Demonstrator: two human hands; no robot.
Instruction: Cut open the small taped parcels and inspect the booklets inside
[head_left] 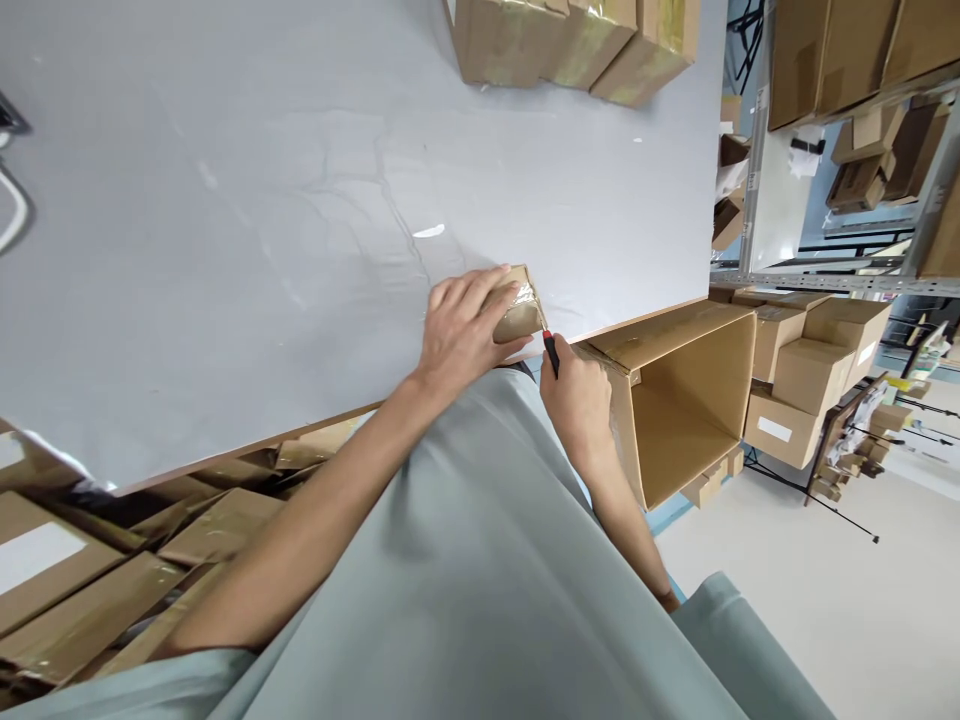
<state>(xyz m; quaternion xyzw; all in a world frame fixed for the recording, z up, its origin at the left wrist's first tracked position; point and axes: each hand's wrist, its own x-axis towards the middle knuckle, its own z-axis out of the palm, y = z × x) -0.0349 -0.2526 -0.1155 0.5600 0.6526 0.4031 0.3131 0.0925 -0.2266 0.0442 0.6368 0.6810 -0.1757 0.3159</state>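
Note:
Near the table's front edge, a small cardboard box [517, 318] with shiny clear tape across it is gripped by my left hand [466, 325]. Its fingers wrap over the left side and top, with the thumb along the near side. My right hand [577, 395] is closed around the black and red handle of a small thin-tipped tool [551, 350], which looks like a screwdriver. The tool's tip meets the box's right edge. My left palm hides part of the box.
Taped boxes [570, 45] stand at the far side of the grey tabletop [262, 200]. A white scrap [429, 231] lies on it. A large open carton [686, 400] is right of the table. Flattened cartons [97, 610] fill the lower left; shelving [832, 270] stands right.

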